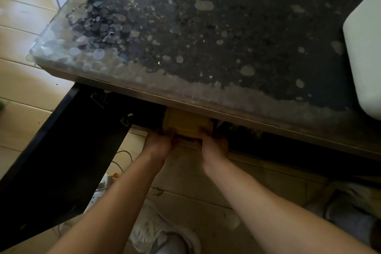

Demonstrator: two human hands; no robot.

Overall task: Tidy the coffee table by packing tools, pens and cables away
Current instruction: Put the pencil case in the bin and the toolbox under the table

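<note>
A yellow box [186,122] sits half under the front edge of the coffee table [206,47], whose glass top covers dark pebbles. My left hand [159,143] grips the box's near left corner, and my right hand [213,146] grips its near right corner. Both sets of fingers curl over the box's front rim. The far part of the box is hidden beneath the tabletop.
A black cabinet door [61,161] hangs open at the left, below the table. A white power strip with cable [105,183] lies on the tiled floor. A white object [367,51] rests on the table's right side. White shoes [162,233] are below my arms.
</note>
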